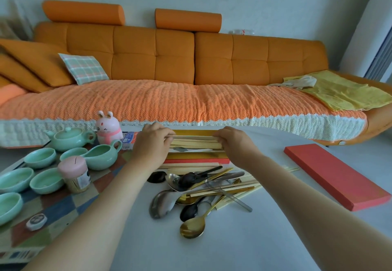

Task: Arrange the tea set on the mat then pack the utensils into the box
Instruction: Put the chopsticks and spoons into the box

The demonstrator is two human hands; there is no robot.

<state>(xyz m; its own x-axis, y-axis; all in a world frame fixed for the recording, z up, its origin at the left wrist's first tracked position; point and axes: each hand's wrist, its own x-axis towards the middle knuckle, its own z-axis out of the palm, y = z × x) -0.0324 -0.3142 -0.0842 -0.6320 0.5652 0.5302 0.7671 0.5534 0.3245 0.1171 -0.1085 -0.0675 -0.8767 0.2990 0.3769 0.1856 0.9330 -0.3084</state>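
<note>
A red box (197, 161) with a gold lining lies open at the table's far middle. A bundle of pale wooden chopsticks (194, 142) lies lengthwise in it, above a fork. My left hand (151, 143) pinches the bundle's left end and my right hand (233, 143) grips its right end. In front of the box sits a loose heap of spoons, forks and chopsticks (203, 188), with a gold spoon (194, 227) nearest me. On the checked mat (57, 211) at the left stand a green teapot (70, 138), a green pitcher (101, 156) and several green cups (40, 157).
The red box lid (335, 175) lies flat at the right of the table. A pink-capped toothpick jar (74, 174) and a small round tin (36, 221) sit on the mat. A pink rabbit figure (108, 127) stands behind the pitcher. An orange sofa (169, 100) runs along the back.
</note>
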